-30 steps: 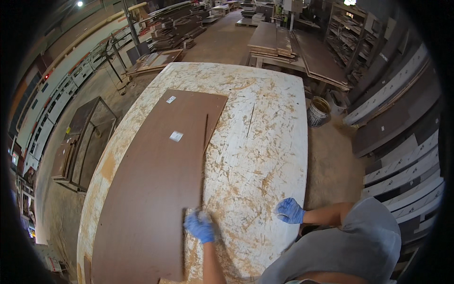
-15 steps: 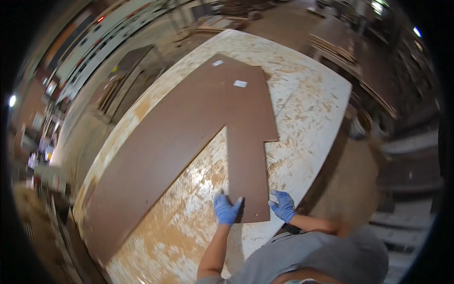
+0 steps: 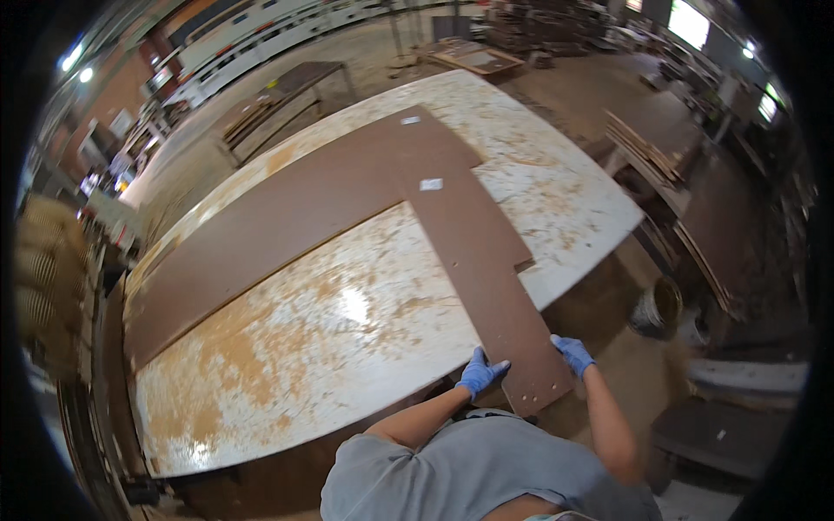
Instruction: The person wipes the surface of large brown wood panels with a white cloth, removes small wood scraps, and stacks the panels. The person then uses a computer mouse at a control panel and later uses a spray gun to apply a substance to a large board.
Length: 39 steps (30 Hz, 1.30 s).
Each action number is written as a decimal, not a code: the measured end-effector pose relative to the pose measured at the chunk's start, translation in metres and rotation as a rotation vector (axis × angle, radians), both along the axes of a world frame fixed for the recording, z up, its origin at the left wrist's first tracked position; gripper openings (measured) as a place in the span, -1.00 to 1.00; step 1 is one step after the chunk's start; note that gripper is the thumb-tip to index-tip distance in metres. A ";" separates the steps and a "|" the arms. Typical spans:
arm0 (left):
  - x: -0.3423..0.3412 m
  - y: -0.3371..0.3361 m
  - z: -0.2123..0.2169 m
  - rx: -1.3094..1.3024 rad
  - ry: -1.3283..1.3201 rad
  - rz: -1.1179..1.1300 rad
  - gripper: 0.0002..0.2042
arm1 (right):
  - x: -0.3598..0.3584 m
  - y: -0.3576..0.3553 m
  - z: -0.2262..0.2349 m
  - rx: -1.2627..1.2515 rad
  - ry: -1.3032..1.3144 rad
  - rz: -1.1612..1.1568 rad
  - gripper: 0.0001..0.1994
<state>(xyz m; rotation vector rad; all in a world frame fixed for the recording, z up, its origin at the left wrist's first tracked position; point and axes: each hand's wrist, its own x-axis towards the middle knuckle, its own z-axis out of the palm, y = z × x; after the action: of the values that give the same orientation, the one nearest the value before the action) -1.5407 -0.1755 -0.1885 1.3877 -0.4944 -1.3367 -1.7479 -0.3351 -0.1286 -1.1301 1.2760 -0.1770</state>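
A narrow brown board (image 3: 478,260) with a stepped right edge and small holes runs toward me, its near end sticking out past the table's edge. My left hand (image 3: 480,375), in a blue glove, grips its left edge with the thumb on top. On the opposite edge, my right hand (image 3: 573,354), gloved alike, holds it with the fingers partly hidden below. A longer, wide brown board (image 3: 269,243) lies flat along the table's far side. The narrow board's far end meets or overlaps it. Each board bears a small white label.
The big white worktable (image 3: 347,347) has worn, tan-streaked patches. Stacked brown sheets (image 3: 643,156) stand on a bench at the right, with a bucket (image 3: 658,308) on the floor nearby. A low metal table (image 3: 278,104) is at the far left.
The narrow board has swung and come toward me to the right, its near end now past the table edge. My right hand has closed on its edge. The view has turned too.
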 end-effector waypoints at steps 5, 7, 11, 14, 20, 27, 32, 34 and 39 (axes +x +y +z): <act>-0.057 -0.049 0.022 -0.154 0.167 -0.086 -0.45 | -0.067 -0.027 0.002 -0.300 0.303 0.192 -0.39; -0.072 -0.073 0.033 -0.203 0.160 -0.085 -0.45 | -0.074 -0.037 0.030 -0.425 0.427 0.216 -0.44; -0.102 -0.142 0.062 -0.252 0.175 -0.212 -0.44 | -0.108 -0.075 0.055 -0.587 0.413 -0.013 -0.54; -0.116 -0.216 0.053 -0.256 0.275 -0.317 -0.43 | -0.134 -0.122 0.045 -0.687 0.437 -0.130 -0.56; -0.152 -0.377 0.097 -0.254 0.051 -0.631 -0.45 | -0.182 -0.211 0.060 -0.627 0.372 -0.500 -0.63; -0.219 -0.566 0.078 -0.398 0.006 -0.696 -0.58 | -0.238 -0.342 0.059 -0.579 0.229 -0.773 -0.47; -0.285 -0.637 0.084 -0.308 -0.101 -0.747 -0.59 | -0.298 -0.467 0.025 -0.642 0.113 -0.922 -0.47; -0.300 -0.660 0.070 -0.375 0.016 -0.619 -0.56 | -0.311 -0.538 0.009 -0.569 -0.153 -0.992 -0.46; -0.282 -0.677 0.094 -0.266 0.066 -0.385 -0.52 | -0.354 -0.700 -0.011 -0.228 -0.378 -0.823 -0.37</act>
<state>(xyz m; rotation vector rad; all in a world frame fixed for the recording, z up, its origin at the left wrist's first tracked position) -1.8227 -0.8528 -0.0948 1.0584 -0.8941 -1.5517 -2.1017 -1.0349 -0.1396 -0.6474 1.3262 -1.1169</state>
